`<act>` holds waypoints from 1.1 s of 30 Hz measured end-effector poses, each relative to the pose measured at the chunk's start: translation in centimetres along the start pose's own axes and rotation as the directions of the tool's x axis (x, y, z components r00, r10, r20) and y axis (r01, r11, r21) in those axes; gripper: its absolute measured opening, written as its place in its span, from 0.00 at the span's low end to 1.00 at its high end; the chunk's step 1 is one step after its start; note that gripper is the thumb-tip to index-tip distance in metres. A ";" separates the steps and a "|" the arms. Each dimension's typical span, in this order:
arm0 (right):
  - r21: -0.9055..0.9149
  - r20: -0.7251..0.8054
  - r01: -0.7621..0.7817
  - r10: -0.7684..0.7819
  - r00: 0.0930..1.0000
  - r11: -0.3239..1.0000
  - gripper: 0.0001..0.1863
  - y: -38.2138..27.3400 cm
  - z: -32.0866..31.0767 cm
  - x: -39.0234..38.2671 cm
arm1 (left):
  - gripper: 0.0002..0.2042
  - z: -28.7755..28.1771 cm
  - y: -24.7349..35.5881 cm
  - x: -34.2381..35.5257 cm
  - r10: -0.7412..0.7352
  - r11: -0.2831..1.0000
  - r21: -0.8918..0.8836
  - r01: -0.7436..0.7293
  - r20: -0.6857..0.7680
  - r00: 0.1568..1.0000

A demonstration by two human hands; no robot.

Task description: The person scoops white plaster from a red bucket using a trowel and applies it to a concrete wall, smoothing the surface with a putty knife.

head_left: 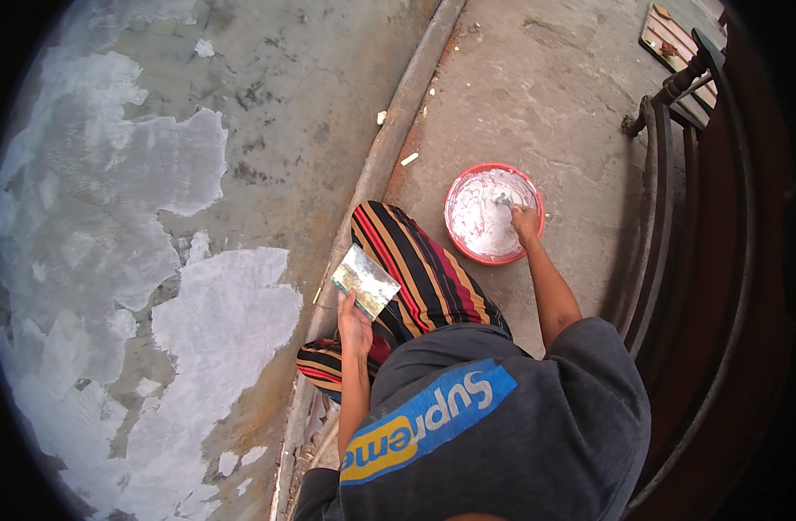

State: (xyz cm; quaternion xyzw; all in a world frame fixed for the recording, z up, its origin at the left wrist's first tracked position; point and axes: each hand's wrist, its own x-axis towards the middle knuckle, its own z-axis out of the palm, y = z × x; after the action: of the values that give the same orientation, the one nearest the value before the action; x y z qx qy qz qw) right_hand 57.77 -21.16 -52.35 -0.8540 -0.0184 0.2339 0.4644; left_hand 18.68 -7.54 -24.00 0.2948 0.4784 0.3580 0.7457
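My left hand [353, 319] grips a flat rectangular metal plate [366, 280], smeared and shiny, raised over my striped trousers. Out to the right, my right hand [525, 222] is closed on a putty knife [504, 201], whose blade is down in a red round basin [465, 248] holding white paste. The paste is streaked over the basin's inside, and part of the blade is hidden in it.
A grey wall [198, 156] with white patches fills the left, edged by a narrow ledge [421, 61]. A dark curved railing [658, 226] lines the right, beside a pale board [667, 43] on the concrete floor [554, 87]. Small white scraps lie near the ledge.
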 end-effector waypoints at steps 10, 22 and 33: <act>0.527 0.643 -0.648 0.240 0.727 0.550 0.13 -2.4 2.0 -0.8 | 0.24 1.5 -0.2 0.7 0.017 0.996 0.085 -0.029 0.142 0.990; 0.414 0.621 -0.401 0.069 0.781 0.817 0.22 -6.0 -7.9 -9.3 | 0.28 5.6 0.4 3.7 -0.154 0.980 0.153 0.124 0.206 0.966; 0.356 0.478 0.148 -0.316 0.820 0.923 0.14 -17.9 -15.2 -15.5 | 0.24 16.3 -2.3 6.4 -0.271 0.944 0.294 0.149 0.438 0.857</act>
State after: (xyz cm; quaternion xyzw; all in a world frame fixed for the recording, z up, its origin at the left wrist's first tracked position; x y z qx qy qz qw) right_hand 53.63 -26.81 -25.05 -0.6665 -0.2136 0.3997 0.5919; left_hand 36.10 -5.23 -22.98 0.4101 0.3525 0.1279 0.8314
